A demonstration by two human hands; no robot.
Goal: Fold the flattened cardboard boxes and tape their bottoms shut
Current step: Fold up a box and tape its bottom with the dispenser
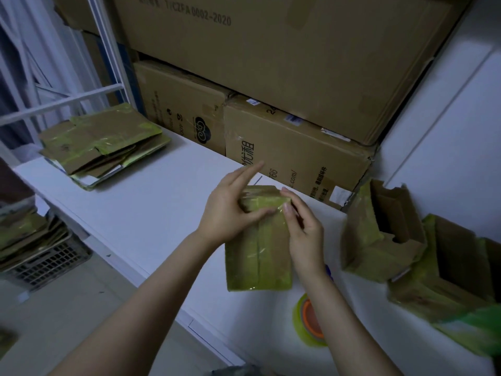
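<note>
A small cardboard box [259, 251] wrapped in yellow-green tape stands on the white table [151, 213], with a tape strip running down its middle seam. My left hand [230, 213] is at the box's upper left. Its thumb presses flat across the taped top and its fingers stretch straight out past the box. My right hand [303, 229] pinches the box's upper right edge with curled fingertips. A yellow-green tape roll [309, 321] with an orange core lies on the table under my right forearm.
A stack of flattened boxes [105, 142] lies at the table's far left. Two folded open boxes [379, 240] [447, 270] stand at the right. Large cartons [284, 77] are stacked against the back. A crate with more flattened boxes [35, 240] sits on the floor at the left.
</note>
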